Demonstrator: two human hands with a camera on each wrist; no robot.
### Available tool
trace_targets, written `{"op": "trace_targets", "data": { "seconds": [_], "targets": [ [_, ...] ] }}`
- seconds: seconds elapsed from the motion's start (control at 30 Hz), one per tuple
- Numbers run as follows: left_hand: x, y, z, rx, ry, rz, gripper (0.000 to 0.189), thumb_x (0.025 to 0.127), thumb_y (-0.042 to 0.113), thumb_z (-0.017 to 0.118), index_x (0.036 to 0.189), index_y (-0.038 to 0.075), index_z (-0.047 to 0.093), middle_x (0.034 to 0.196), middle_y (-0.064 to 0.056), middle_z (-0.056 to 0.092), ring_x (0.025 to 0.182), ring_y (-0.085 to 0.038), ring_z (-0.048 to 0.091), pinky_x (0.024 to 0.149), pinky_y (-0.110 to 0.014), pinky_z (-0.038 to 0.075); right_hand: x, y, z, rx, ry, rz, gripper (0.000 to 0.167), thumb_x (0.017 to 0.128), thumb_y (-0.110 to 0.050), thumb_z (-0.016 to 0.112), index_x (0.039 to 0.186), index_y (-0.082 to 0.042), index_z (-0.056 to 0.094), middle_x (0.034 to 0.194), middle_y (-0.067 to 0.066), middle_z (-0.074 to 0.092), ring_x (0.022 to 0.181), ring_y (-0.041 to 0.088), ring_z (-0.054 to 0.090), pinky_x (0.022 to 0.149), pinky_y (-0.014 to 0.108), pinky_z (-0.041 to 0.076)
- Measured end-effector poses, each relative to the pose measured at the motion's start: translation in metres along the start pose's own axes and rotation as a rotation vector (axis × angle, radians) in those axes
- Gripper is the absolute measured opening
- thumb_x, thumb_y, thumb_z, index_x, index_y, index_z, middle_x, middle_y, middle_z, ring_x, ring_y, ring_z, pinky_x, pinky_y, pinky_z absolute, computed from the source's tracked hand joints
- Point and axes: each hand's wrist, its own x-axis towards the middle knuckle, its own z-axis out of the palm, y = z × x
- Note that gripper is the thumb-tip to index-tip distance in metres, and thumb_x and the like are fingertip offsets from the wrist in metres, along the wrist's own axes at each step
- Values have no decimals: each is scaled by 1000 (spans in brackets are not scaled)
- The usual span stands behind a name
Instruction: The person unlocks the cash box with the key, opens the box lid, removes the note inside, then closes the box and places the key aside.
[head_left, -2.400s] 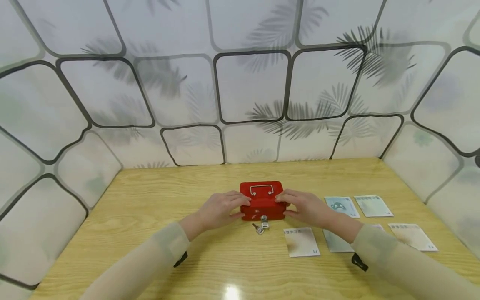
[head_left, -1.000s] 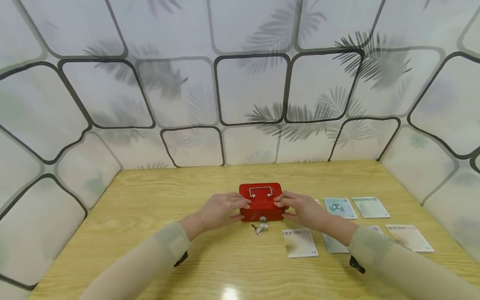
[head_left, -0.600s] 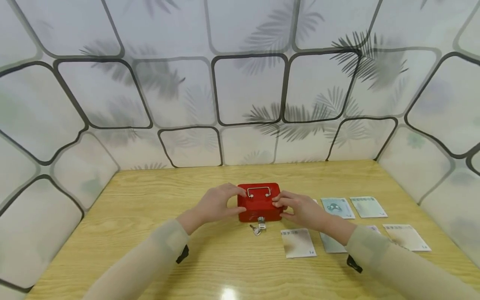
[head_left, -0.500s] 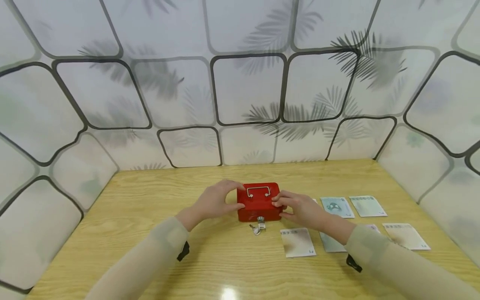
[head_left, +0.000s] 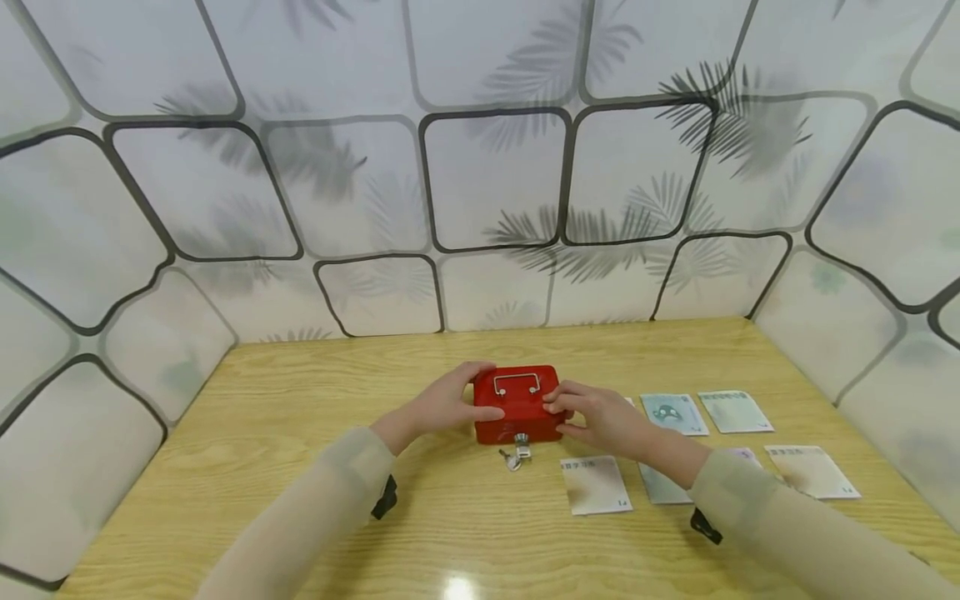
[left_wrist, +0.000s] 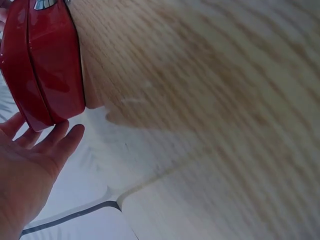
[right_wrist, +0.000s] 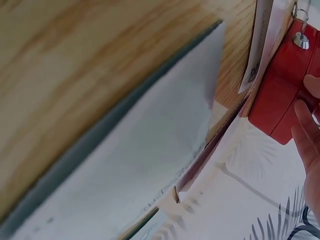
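A red metal cash box (head_left: 521, 408) stands shut on the table, with a wire handle (head_left: 517, 378) lying on its lid. A key sits in its front lock, and a small bunch of keys (head_left: 513, 461) hangs there. My left hand (head_left: 448, 402) holds the box's left side, thumb on the lid's front part and fingers round the back left corner. In the left wrist view its fingertips touch the end of the red box (left_wrist: 55, 75). At the right side, my right hand (head_left: 603, 418) grips the box's edge, fingers on the lid and thumb lower down.
Several printed paper cards lie right of the box: a beige one (head_left: 596, 486) in front, a blue one (head_left: 673, 414) and a green one (head_left: 736, 412) behind, another beige one (head_left: 812, 472) far right. My right forearm covers others partly. Patterned fabric walls (head_left: 495, 300) surround the wooden table (head_left: 337, 375).
My left hand has shifted from the lid's left front towards the back left corner, its fingers spreading apart from the thumb. The right hand keeps its place, and the box stays put.
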Motion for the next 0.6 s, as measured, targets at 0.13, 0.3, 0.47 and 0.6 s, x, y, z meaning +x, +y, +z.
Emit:
{"op": "trace_targets", "data": {
  "seconds": [0.13,0.3,0.47,0.6],
  "targets": [
    [1,-2,0,-59,-9,-26,79,84,37,77,147,11,38,143,-6,45,128,-25,44,105,-46,37,2,1,1,30,24,14,19,82,-9,78,99,-11,69,104,-1,61,81,9,62,69,28,56],
    [5,-1,2,-100,-16,-32,79,84,34,77,147,10,37,142,-8,45,128,-26,43,105,-47,36,2,3,2,54,55,25,15,83,-9,78,95,-12,70,99,-3,61,77,7,59,66,28,56],
    [5,0,4,-109,-24,-42,79,84,31,78,147,9,36,141,-9,46,128,-26,43,106,-46,35,0,2,4,52,55,44,15,82,-10,78,96,-10,71,99,-2,62,78,8,60,68,26,56],
    [3,-2,3,-98,-24,-52,79,84,32,77,147,10,36,142,-9,46,128,-26,43,106,-47,35,2,2,5,60,53,42,16,82,-10,78,97,-11,71,100,-2,62,79,7,59,68,23,55]
  ]
}}
